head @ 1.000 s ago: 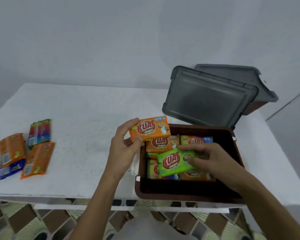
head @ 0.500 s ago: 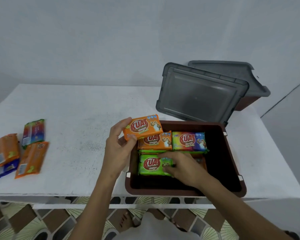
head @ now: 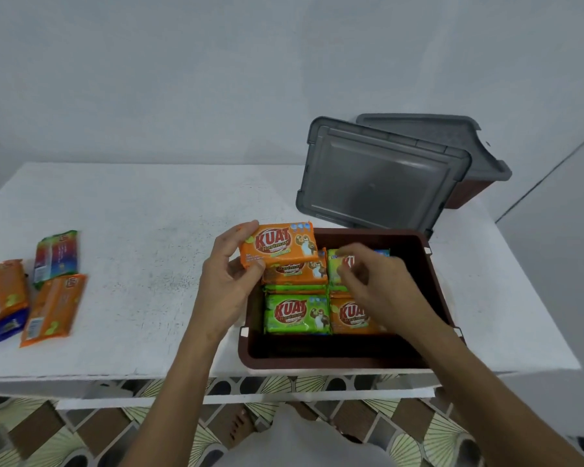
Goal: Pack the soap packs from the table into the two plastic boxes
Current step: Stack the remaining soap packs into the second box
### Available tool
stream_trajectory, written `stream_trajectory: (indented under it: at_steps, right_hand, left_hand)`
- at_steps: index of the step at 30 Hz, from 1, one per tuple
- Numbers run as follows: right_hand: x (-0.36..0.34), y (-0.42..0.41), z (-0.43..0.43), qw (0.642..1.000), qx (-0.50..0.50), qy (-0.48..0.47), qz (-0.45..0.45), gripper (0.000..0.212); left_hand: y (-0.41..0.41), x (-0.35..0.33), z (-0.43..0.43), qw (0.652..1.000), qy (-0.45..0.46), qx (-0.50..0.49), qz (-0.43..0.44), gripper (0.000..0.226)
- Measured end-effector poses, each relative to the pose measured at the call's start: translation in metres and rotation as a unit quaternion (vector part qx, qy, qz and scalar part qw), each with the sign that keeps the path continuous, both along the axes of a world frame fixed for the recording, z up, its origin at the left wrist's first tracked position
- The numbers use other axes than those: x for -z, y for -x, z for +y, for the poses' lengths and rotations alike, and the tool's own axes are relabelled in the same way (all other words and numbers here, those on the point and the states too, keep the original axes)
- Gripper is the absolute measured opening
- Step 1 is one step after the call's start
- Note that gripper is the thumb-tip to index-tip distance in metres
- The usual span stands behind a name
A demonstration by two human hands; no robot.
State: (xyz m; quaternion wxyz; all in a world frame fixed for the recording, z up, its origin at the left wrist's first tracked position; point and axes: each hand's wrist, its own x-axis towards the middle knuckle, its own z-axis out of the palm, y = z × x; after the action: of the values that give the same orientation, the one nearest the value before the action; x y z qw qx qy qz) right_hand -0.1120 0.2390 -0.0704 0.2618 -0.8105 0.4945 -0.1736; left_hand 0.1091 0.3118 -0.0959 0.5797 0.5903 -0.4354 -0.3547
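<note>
My left hand (head: 228, 281) grips an orange soap pack (head: 279, 244) by its left end, holding it above the left rim of the brown plastic box (head: 334, 352). Inside the box lie several packs, among them a green one (head: 295, 314) at the front left and an orange one (head: 351, 315) beside it. My right hand (head: 381, 284) hovers over the box's middle with loosely curled fingers and holds nothing; it partly hides a green and blue pack (head: 338, 264) at the back. Several loose packs (head: 53, 308) lie at the table's far left.
A grey lid (head: 378, 176) leans behind the open box, against a second brown box (head: 466, 193) with its own grey lid on. The white table (head: 142, 237) ends close in front of me, with patterned floor tiles below.
My right hand let go of the green pack, which now lies at the front left of the box, and lifted toward the back. My left hand still holds the orange pack.
</note>
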Motion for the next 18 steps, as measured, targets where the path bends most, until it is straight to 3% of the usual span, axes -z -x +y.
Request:
stream_trajectory:
  at_steps: [2,5,7,12,18]
  right_hand:
    - [-0.012,0.001,-0.002,0.991,0.004,-0.067,-0.112,0.033]
    - [-0.020,0.001,0.001,0.928,-0.024,-0.253,-0.274,0.038]
    - [-0.021,0.004,0.005,0.898,-0.013,-0.302,-0.320,0.036]
    - [-0.018,0.030,0.006,0.901,0.028,-0.297,-0.314,0.031]
    - [-0.019,0.067,0.003,0.920,0.038,-0.304,-0.245,0.022]
  left_hand:
    - [0.005,-0.007,0.001,0.999,0.002,0.040,0.016,0.045]
    - [0.015,-0.013,0.002,0.993,-0.008,0.111,0.044,0.046]
    - [0.022,-0.013,0.002,0.991,-0.016,0.134,0.024,0.049]
    - [0.034,-0.011,-0.001,0.983,-0.042,0.135,-0.117,0.049]
    - [0.024,-0.002,-0.008,0.938,-0.027,0.012,-0.346,0.038]
